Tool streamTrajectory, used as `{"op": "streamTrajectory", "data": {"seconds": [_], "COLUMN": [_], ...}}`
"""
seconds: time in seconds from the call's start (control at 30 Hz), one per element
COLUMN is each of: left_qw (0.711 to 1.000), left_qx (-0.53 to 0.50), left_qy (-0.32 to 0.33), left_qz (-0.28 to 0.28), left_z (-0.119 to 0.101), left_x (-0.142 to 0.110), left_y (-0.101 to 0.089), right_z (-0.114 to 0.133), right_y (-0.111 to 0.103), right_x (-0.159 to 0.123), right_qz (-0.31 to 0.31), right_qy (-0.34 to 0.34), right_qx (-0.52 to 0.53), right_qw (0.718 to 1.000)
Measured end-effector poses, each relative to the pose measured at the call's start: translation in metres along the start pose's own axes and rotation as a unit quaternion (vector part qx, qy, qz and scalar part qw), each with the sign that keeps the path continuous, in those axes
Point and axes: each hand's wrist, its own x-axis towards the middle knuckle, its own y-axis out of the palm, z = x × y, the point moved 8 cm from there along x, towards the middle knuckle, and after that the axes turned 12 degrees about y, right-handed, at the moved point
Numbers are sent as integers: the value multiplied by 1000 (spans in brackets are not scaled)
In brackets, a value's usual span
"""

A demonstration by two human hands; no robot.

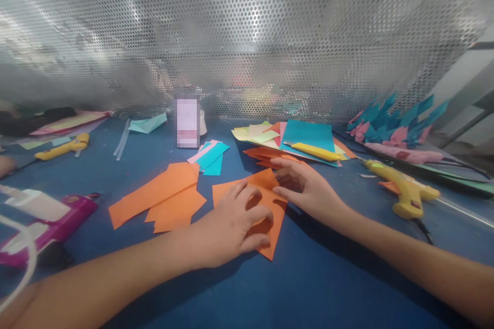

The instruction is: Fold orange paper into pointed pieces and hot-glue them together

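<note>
The orange paper sheet (270, 194) lies on the blue tabletop (247, 300), before an upright perforated metal panel (247, 25). The left grip (235, 221), released and loosely curled, is over the sheet; the right grip (309, 188), likewise released, is at its right-hand edge.

Extends the left forearm (127, 267) from the near left and the right forearm (405, 254) from the near right, both bare. Has the left hand (239, 221) palm down near the middle, with fingers (261, 213) spread and bent. Has the right hand (304, 182) just right of it and slightly farther, with fingers loosely curved leftward, thumb (286, 194) apart.
</note>
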Motion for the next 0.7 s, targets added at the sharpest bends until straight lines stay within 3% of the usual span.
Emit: {"op": "streamTrajectory", "data": {"seconds": [0.33, 0.53, 0.7], "left_qw": [996, 990, 987], "left_qx": [-30, -47, -29], "left_qy": [-78, -125, -155], "left_qz": [-12, -38, -38], "left_z": [9, 18, 23], "left_x": [-4, -8, -11], "left_y": [-2, -3, -1], "right_z": [18, 35, 39], "right_y": [4, 24, 33], "right_x": [-11, -25, -34], "right_qz": [-34, -20, -6], "right_qy": [-106, -280, -329], "right_qx": [-179, -326, -395], "right_qw": [977, 903, 858]}}
